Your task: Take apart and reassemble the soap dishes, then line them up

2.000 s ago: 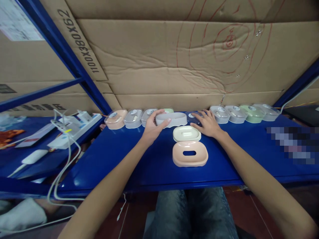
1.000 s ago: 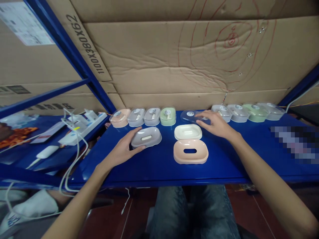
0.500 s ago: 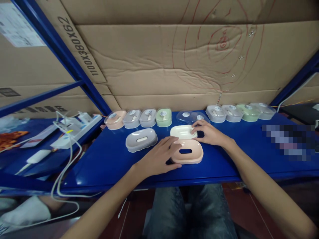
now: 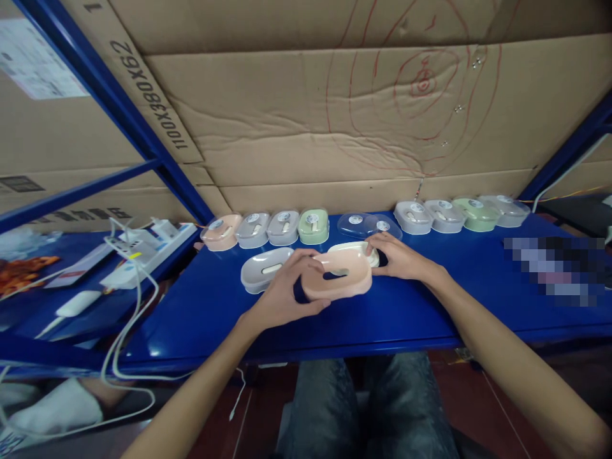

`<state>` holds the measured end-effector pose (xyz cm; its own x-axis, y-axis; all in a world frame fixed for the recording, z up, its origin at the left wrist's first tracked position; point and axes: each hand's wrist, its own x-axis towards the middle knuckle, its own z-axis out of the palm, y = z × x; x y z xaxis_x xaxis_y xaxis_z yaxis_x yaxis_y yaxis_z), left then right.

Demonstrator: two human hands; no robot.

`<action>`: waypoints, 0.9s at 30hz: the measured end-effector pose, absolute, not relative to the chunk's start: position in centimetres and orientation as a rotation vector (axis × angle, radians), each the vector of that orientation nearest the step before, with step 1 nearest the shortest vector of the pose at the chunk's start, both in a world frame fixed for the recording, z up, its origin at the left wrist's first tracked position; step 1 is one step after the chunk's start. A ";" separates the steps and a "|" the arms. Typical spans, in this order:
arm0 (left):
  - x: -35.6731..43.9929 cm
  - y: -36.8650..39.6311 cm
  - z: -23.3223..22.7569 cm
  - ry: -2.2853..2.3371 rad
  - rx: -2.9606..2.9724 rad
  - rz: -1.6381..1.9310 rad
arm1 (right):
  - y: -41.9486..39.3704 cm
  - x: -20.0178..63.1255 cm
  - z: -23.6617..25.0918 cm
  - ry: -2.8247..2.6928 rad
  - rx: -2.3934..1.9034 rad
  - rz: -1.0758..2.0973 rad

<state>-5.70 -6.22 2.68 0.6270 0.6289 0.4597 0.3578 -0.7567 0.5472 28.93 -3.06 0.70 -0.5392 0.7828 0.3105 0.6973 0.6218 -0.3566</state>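
Now the left hand (image 4: 282,296) has lifted the peach soap-dish tray (image 4: 337,273) off the bench (image 4: 215,312), fingers closed on its near end, while the right hand (image 4: 399,258) pinches the cream inner tray (image 4: 363,250) just behind it, so the two parts are meeting. A grey tray (image 4: 265,269) lies left of them on the blue bench, lidded soap boxes (image 4: 313,225) line the cardboard wall (image 4: 306,115), and a power strip (image 4: 148,252) sits on the next shelf.

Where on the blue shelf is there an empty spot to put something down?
The blue shelf is bare along its front edge, nearest the knees, and on the right, between the right hand and the blurred patch. It is crowded along the back row of soap boxes and around the pink tray held by the left hand.
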 end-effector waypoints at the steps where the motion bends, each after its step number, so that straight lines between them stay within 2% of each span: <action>1: -5.8 -5.8 2.9 0.771 2.417 0.981 | -3.1 28.9 0.7 -2.390 -1.177 0.273; 12: -1.5 -0.4 4.6 0.772 1.784 1.411 | -3.0 30.2 1.8 -1.941 -1.090 0.556; 17: -0.7 -0.7 4.0 0.683 1.793 1.271 | -3.2 28.8 1.6 -1.837 -0.995 0.831; 27: -0.6 -1.9 1.8 0.633 1.709 1.030 | -3.9 26.6 1.6 -1.499 -0.900 1.122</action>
